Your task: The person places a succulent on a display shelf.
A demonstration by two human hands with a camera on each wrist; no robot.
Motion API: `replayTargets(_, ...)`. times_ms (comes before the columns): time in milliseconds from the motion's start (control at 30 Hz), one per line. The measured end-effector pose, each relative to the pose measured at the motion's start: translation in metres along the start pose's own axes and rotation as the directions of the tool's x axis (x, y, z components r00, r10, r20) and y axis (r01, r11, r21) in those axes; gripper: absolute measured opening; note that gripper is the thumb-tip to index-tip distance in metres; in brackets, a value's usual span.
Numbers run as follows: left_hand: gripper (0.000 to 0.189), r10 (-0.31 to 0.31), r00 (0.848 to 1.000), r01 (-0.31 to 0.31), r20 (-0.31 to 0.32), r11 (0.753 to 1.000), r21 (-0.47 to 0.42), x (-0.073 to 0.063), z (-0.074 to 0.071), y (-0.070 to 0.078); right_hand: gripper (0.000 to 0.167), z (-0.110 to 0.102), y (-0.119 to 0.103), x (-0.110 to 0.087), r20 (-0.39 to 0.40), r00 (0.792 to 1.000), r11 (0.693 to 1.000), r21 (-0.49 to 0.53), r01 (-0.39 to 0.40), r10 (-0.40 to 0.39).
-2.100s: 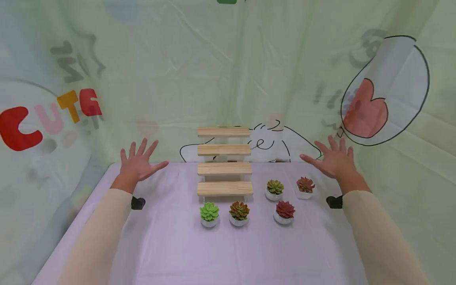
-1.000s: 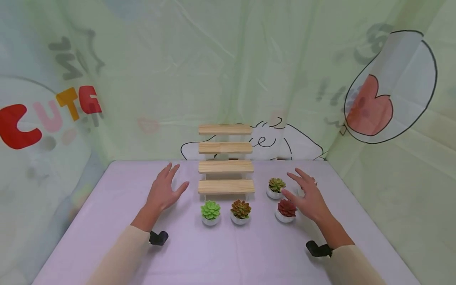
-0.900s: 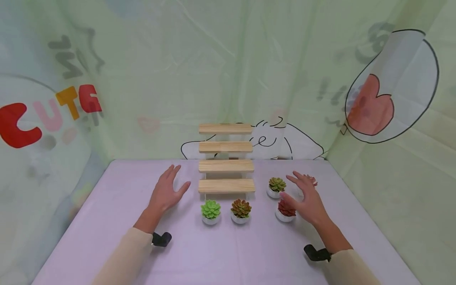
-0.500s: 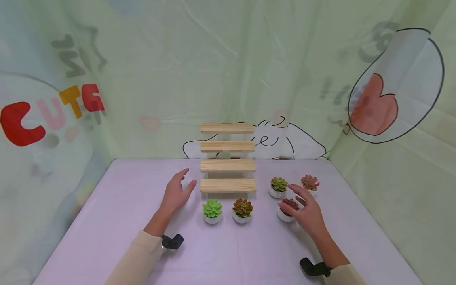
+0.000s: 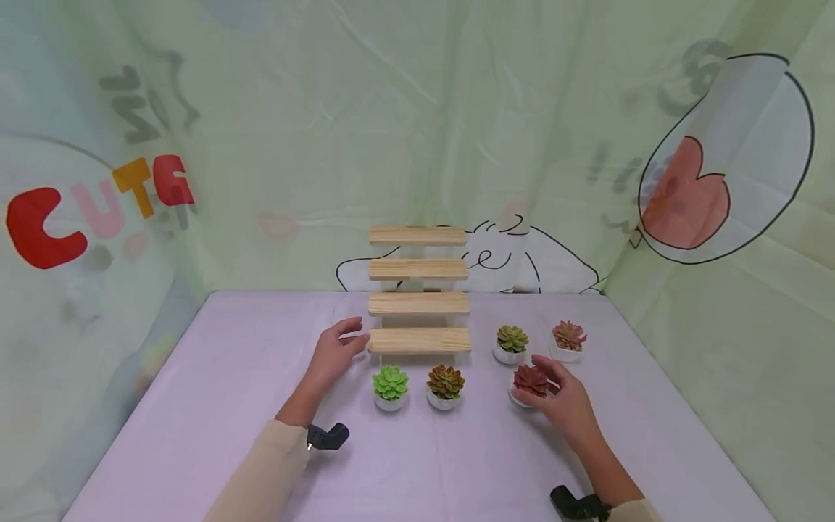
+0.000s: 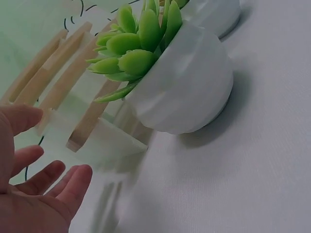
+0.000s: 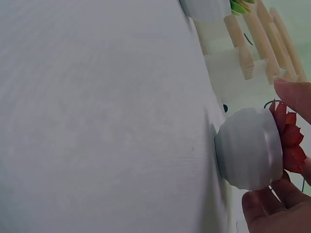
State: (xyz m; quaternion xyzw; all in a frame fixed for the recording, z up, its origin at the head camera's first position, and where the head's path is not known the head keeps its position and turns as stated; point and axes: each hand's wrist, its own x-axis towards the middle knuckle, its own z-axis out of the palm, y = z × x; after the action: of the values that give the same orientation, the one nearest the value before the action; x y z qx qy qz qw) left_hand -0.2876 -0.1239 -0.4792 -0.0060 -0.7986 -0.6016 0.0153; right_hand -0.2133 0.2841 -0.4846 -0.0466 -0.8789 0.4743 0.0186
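Note:
In the head view my right hand (image 5: pixel 566 406) is around a dark red succulent (image 5: pixel 530 380), thumb on its near left side and fingers behind. The right wrist view shows its white pot (image 7: pixel 250 148) standing on the table, fingertips right at its side; the thumb stands off the rim. My left hand (image 5: pixel 330 357) holds nothing. Its relaxed fingers are beside the left end of the wooden tiered stand (image 5: pixel 420 340). A bright green succulent (image 5: pixel 390 382) in a white pot (image 6: pixel 187 80) sits to the right of that hand.
A brown-green succulent (image 5: pixel 446 381) stands in front of the stand. To its right are an olive-green succulent (image 5: pixel 512 338) and a pinkish-red one (image 5: pixel 569 336) in a squarish white pot. A pale cloth covers the table (image 5: pixel 404 464); printed curtains (image 5: pixel 313 145) enclose it.
Both hands have come down and inward from a raised, spread pose. The left has moved right to the stand's end; the right has closed in around the dark red succulent. The pots have not moved.

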Motion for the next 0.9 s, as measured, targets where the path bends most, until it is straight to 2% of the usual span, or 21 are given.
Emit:
replayTargets(200, 0.054, -0.071, 0.996, 0.077, 0.045, 0.984, -0.16, 0.004, 0.003, -0.003, 0.09, 0.001, 0.007, 0.001, 0.016, 1.0, 1.0, 0.008, 0.0, 0.0)
replayTargets(267, 0.054, -0.091, 0.994, 0.099, 0.053, 0.977, -0.187, 0.006, 0.004, -0.005, 0.091, 0.0, 0.008, 0.001, 0.021, 1.0, 1.0, 0.007, -0.002, 0.002)
replayTargets(467, 0.054, -0.127, 0.989, 0.138, 0.077, 0.977, -0.164, 0.011, 0.005, -0.008, 0.093, 0.002, 0.012, 0.003, 0.042, 0.999, 1.0, -0.002, -0.006, 0.006)
replayTargets(900, 0.047, -0.136, 0.986, 0.15, 0.1, 0.979, -0.139, 0.016, 0.013, -0.007, 0.084, 0.003, 0.013, 0.004, 0.058, 0.996, 0.998, -0.021, -0.06, 0.061)
